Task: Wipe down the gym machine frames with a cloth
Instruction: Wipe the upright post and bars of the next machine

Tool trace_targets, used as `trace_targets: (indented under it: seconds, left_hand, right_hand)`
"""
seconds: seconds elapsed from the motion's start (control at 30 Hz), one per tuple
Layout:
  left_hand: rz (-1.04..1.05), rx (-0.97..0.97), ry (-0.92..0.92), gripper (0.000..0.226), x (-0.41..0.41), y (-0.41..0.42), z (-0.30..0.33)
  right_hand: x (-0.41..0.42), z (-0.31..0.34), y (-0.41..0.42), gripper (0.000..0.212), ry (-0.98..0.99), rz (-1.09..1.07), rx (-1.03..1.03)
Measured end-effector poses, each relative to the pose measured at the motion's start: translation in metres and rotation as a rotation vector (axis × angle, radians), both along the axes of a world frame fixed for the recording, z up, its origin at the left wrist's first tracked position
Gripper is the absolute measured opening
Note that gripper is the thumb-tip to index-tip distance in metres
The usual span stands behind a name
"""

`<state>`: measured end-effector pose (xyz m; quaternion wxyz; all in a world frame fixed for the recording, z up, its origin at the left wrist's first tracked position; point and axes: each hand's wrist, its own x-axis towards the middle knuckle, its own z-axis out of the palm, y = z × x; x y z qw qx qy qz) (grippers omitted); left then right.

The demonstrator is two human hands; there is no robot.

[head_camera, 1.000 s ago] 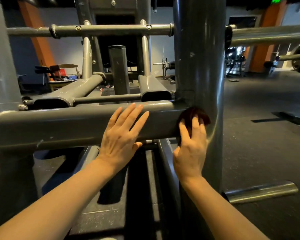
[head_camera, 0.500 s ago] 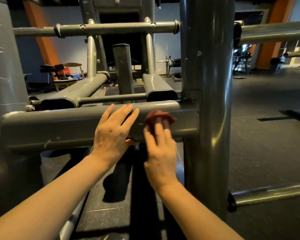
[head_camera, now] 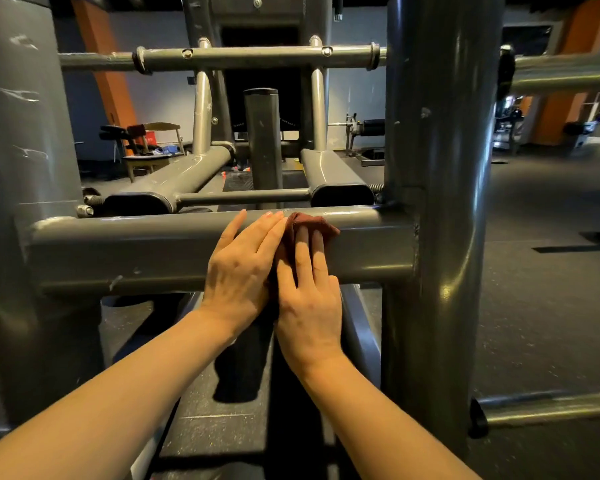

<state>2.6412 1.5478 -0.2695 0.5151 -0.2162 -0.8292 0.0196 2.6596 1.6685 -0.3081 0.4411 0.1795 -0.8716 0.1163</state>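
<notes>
Right hand, fingers straight, presses red cloth on horizontal frame bar; cloth has slid left from upright post, now touching flat-fingered left hand. Right stretch likely wiped.

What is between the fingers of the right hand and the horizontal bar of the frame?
The head view shows the reddish-brown cloth between the right hand and horizontal bar.
</notes>
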Motion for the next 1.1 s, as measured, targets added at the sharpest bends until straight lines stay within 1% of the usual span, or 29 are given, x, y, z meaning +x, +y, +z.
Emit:
trace_targets:
  seconds: [0.07, 0.1, 0.13, 0.2, 0.27, 0.33, 0.4, 0.47, 0.53, 0.6, 0.67, 0.73, 0.77, 0.83, 0.93, 1.0, 1.07, 1.1]
  left_hand:
    - [0.005, -0.028, -0.039, 0.076, 0.004, -0.005, -0.001]
    - [0.018, -0.037, -0.043, 0.082, 0.007, -0.01, -0.001]
    - [0.038, -0.038, -0.038, 0.085, 0.01, -0.017, -0.001]
    - [0.081, -0.027, -0.022, 0.084, 0.017, -0.03, -0.001]
    - [0.101, -0.031, -0.01, 0.08, 0.018, -0.039, -0.003]
    - [0.106, -0.031, 0.007, 0.073, 0.016, -0.041, -0.003]
    - [0.098, -0.02, 0.042, 0.061, 0.014, -0.041, -0.003]
    - [0.096, -0.022, 0.065, 0.054, 0.014, -0.041, -0.002]
    - [0.101, -0.025, 0.069, 0.059, 0.014, -0.041, -0.001]
    - [0.108, -0.013, 0.051, 0.07, 0.012, -0.04, -0.001]
    - [0.11, 0.002, 0.042, 0.075, 0.011, -0.039, -0.001]
    - [0.115, 0.003, 0.038, 0.076, 0.012, -0.039, -0.001]
    - [0.118, 0.004, 0.035, 0.076, 0.013, -0.039, -0.001]
    - [0.123, 0.01, 0.023, 0.077, 0.015, -0.039, -0.001]
    - [0.124, 0.003, 0.005, 0.077, 0.016, -0.038, 0.0]
    - [0.14, -0.007, -0.018, 0.079, 0.019, -0.037, 0.001]
    - [0.158, -0.008, -0.039, 0.083, 0.021, -0.035, 0.002]
    - [0.165, -0.003, -0.05, 0.084, 0.022, -0.034, 0.002]
  right_hand:
    - [0.002, -0.001, 0.026, 0.036, 0.007, 0.015, 0.098]
    - [0.003, -0.003, 0.044, 0.037, 0.015, -0.001, 0.115]
    - [0.004, -0.003, 0.06, 0.04, 0.025, -0.042, 0.101]
    - [0.003, -0.001, 0.077, 0.046, -0.003, -0.154, 0.005]
    - [0.003, 0.001, 0.061, 0.053, -0.042, -0.196, -0.077]
    - [0.005, 0.003, 0.024, 0.049, -0.029, -0.113, -0.036]
    - [0.007, 0.005, -0.008, 0.036, -0.021, 0.026, 0.066]
    - [0.008, 0.005, -0.012, 0.033, -0.01, 0.093, 0.15]
    - [0.006, 0.004, 0.014, 0.034, -0.003, 0.092, 0.213]
    - [0.006, 0.002, 0.051, 0.039, 0.012, 0.008, 0.211]
    - [0.007, 0.001, 0.071, 0.038, 0.021, -0.097, 0.137]
    - [0.008, -0.001, 0.061, 0.037, -0.008, -0.144, 0.044]
    - [0.009, -0.001, 0.05, 0.038, -0.024, -0.139, 0.006]
    - [0.01, 0.001, 0.025, 0.039, -0.052, -0.095, 0.005]
    - [0.011, 0.004, 0.009, 0.038, -0.048, 0.013, 0.116]
    - [0.011, 0.008, 0.021, 0.044, -0.036, 0.035, 0.176]
    - [0.012, 0.012, 0.044, 0.049, -0.033, -0.012, 0.181]
    - [0.012, 0.012, 0.054, 0.047, -0.037, -0.057, 0.16]
